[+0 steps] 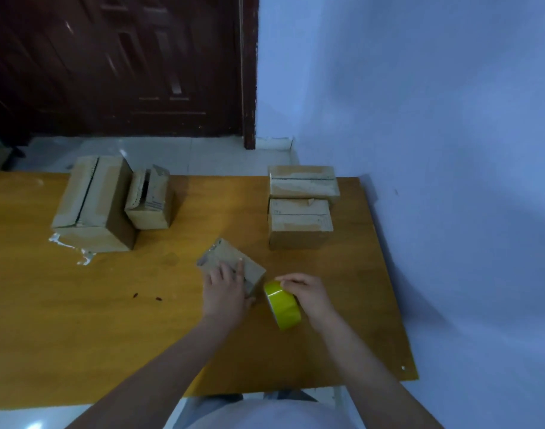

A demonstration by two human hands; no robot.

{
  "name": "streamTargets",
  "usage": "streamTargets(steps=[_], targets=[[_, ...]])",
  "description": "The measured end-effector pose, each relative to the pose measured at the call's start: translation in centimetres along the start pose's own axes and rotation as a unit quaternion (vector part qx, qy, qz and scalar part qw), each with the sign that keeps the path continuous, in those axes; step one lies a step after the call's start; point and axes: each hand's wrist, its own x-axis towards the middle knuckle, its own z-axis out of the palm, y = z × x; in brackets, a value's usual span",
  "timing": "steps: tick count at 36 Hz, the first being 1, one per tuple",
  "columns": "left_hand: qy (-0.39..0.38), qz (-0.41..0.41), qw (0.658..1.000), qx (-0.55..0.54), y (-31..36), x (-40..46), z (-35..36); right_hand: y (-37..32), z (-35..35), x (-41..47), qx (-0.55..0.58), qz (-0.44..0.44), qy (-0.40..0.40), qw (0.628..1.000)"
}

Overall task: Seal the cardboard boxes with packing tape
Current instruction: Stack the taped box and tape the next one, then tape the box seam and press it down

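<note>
boxes (300,207) stacked behind small box (234,263), tape roll (282,305)

White shirt (265,416); 2 bare forearms, no sleeves visible.

A single wide-angle view looks from the person's head, forward and steeply down over the desk (79,320), whose near edge runs across the bottom of the frame above the person's own torso. The forearms reach in from below, close to the lens. Farther off, the view faces a dark door (119,66) and a pale wall (419,103), their lines bowed.
</note>
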Motion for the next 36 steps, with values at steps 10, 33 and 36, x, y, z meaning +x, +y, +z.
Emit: streamTargets(steps=[10,33,36], targets=[[0.021,0.092,0.988,-0.120,-2.3,0.1,-4.7,-4.3,-0.4,-0.5,-0.033,-0.009,0.027,0.999],[-0.206,0.188,0.790,-0.546,-3.2,8.7,-7.8,-4.0,6.3,-7.8,0.117,-0.066,0.093,0.987],[-0.199,0.244,0.823,-0.473,-2.5,8.7,-7.6,-4.0,7.3,-8.4,0.126,-0.045,0.150,0.980]])
